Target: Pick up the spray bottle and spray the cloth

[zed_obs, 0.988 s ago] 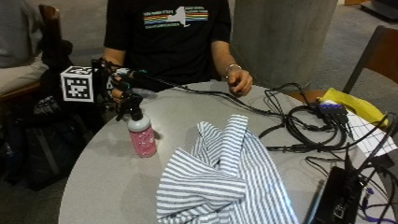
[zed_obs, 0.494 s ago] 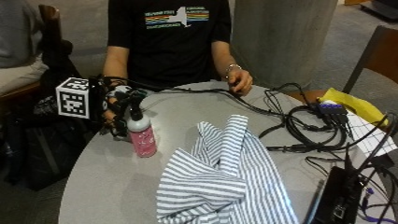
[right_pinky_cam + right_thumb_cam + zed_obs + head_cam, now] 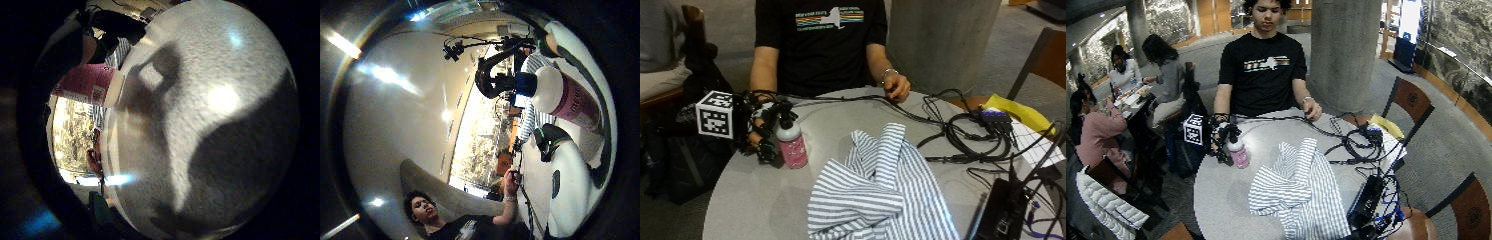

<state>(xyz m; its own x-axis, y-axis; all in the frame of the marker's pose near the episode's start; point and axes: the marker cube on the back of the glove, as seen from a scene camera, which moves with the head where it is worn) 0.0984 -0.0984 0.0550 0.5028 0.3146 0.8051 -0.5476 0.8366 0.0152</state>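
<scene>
Round grey table [image 3: 760,200], speckled and matte, is carrying the job: hand closing on the bottle by the rim nearest the person's right side.

Standing upright near that rim, the bottle [image 3: 792,149] is showing a pink body, white shoulder and black trigger head, its long axis vertical. The right hand [image 3: 765,131] is sitting against its rim-facing side, gloved fingers [image 3: 783,117] curling round the neck and trigger, so it is gripping the bottle, which is resting on the table, not yet lifted. The cloth [image 3: 879,195], a soft blue-and-white striped shirt, is lying crumpled toward the table's middle, just beside the bottle on the side away from the hand. Judging from this, the nozzle is needing to face the cloth. The bare hand [image 3: 897,88] is resting at the far rim among black cables [image 3: 959,135].
</scene>
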